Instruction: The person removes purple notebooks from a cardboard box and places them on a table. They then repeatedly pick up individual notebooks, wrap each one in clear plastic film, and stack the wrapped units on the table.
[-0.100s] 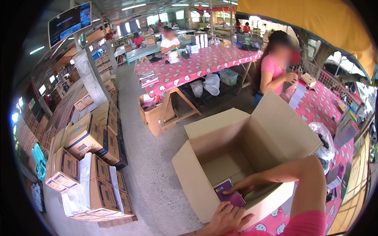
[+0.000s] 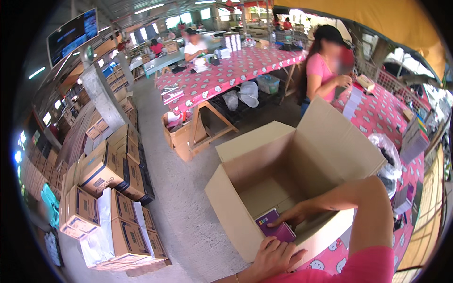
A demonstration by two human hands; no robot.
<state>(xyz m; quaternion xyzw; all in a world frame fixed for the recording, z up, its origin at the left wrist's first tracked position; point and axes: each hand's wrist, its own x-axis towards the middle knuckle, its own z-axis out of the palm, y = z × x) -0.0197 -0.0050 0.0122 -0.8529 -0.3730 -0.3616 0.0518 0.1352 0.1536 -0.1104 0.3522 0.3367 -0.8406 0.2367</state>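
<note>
Fingers (image 2: 283,221) of two hands on one purple packet (image 2: 275,225), perhaps more beneath.

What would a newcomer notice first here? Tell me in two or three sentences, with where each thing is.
First, the big open cardboard box in the middle, with the right hand inside it on a small purple box and the left hand at its near wall. Behind runs a long table with a pink patterned cloth, where another person in pink stands. Stacked cartons fill the left.
</note>
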